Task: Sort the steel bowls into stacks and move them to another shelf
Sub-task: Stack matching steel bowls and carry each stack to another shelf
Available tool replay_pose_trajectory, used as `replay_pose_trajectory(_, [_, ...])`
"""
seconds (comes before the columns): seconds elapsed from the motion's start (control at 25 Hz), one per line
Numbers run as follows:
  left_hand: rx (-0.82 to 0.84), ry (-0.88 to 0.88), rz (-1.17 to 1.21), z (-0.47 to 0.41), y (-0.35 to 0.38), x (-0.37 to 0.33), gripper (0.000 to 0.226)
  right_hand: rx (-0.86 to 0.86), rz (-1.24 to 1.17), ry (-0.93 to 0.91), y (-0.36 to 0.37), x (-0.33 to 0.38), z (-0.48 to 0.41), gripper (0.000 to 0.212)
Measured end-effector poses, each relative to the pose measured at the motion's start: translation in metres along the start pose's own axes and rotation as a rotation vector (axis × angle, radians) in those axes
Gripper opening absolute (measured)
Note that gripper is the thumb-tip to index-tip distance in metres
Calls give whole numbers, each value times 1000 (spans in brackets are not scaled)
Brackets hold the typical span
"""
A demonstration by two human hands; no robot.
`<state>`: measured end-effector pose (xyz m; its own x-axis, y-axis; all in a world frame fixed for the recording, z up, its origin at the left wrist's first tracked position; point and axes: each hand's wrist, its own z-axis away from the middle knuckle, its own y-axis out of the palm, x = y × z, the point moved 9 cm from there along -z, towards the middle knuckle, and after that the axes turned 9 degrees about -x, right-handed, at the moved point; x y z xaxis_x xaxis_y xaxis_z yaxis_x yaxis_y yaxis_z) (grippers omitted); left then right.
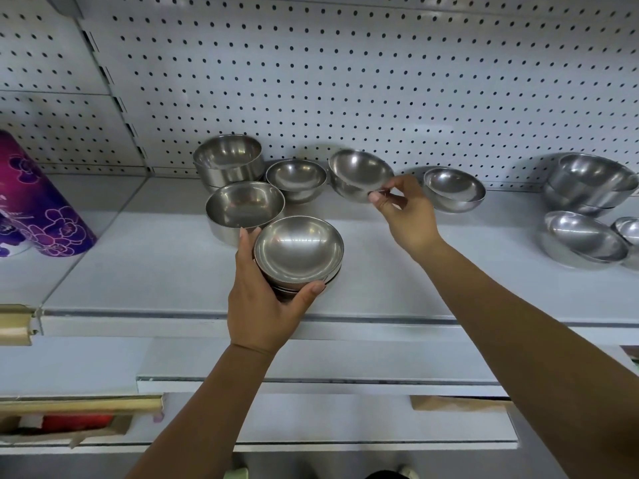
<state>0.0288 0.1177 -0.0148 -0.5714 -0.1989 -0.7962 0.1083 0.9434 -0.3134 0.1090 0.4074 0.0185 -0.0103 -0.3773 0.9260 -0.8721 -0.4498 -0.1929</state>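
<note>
Right grip (401, 212) pinches the rim of a round steel bowl (359, 174) at the shelf (138, 271) back, left grip (262, 302) wraps the bowl stack (299, 254) up front: mid-sorting, next likely needs that bowl nested squarely on top.

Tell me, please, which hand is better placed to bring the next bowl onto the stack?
Right. The right hand pinches the rim of a bowl just behind the stack, while the left hand is full, gripping that stack.

Bowl stack (299, 254) front centre in left hand (262, 305); front deep bowl (243, 205) behind-left, rear deep bowl (228, 157) behind that; small bowl (296, 178) right of it; tilted bowl (359, 174) in right hand (404, 216); single bowl (453, 188) further right; bowl piles (591, 181) far right; canister (45, 202) far left; pegboard (345, 81) behind shelf (155, 271).
</note>
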Motion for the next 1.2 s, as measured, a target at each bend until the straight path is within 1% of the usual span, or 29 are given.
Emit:
replay_pose_trajectory(0.12, [0,7,29,0,0,1,123,101,-182,-77,4,45,25,22])
replay_pose_trajectory(0.28, [1,23,92,0,-1,-2,122,253,-274,-117,11,76,62,24])
replay_pose_trajectory(0.44, [-35,58,158,1,-5,-3,107,360,-210,-141,17,69,82,24])
replay_pose_trajectory(0.6, [-46,64,218,-1,-6,-5,104,398,-109,-164,23,54,95,29])
replay_pose_trajectory(0.76, [-29,14,242,-1,-6,-1,95,434,-67,-115,31,45,102,32])
replay_pose_trajectory(0.88, [0,-39,247,0,-4,8,102,459,-45,-68,36,38,102,37])
replay_pose_trajectory(0.96, [21,-41,225,-1,-2,9,105,489,-57,-33,37,35,102,45])
replay_pose_trajectory(1.12, [48,-29,225,0,-1,3,99,536,-175,101,38,26,104,69])
replay_pose_trajectory(1.2, [56,-44,258,4,0,-1,98,539,-199,130,35,22,103,74])
